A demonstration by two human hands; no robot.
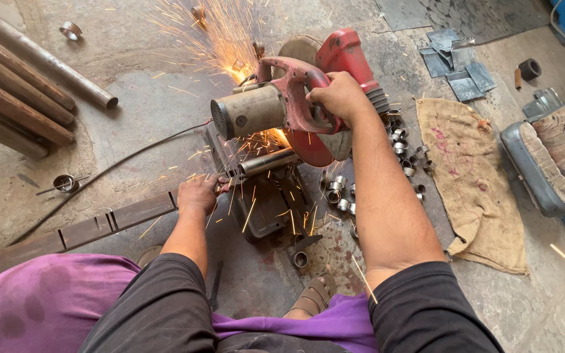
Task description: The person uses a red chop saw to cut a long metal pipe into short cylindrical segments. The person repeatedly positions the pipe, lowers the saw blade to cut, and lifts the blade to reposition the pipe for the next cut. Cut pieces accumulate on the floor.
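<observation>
Hands: right hand (342, 97) grips red chop saw (295, 98) handle | left hand (197, 193) clamps pipe (266, 161) — sparks

1 chop saw (295, 98), 4 long pipes (21, 85), 1 burlap sack (472, 176), approx. 15 cut pipe rings (341, 189).

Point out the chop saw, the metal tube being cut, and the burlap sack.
chop saw (256, 111), head view, on the beige motor housing.
metal tube (266, 161), head view, on the shiny stretch under the blade.
burlap sack (469, 176), head view, on the middle of the cloth.
</observation>
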